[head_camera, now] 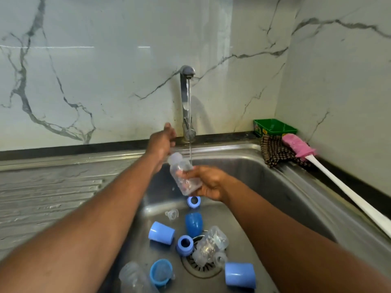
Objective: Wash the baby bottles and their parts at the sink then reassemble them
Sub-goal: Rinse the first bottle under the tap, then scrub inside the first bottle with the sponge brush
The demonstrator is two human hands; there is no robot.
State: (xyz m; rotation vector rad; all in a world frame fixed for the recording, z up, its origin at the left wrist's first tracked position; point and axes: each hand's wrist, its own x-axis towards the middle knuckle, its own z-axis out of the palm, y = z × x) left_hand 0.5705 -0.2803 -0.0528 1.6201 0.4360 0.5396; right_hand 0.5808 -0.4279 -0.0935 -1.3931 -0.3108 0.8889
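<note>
My right hand (208,182) is shut on a clear baby bottle (183,175), tilted with its open neck up and to the left, beside the running water stream (190,151). My left hand (161,142) reaches toward the tap (186,106), fingers apart, holding nothing. In the steel sink (264,176) lie several blue caps and collars (161,233), a clear teat (171,214), another clear bottle (211,243) over the drain, and a third bottle (132,277) at the near edge.
A ribbed steel drainboard (48,191) lies left of the basin. At the back right corner sit a green tub (274,127), a checked cloth (275,151) and a pink bottle brush (296,144) with a long white handle. A marble wall rises behind.
</note>
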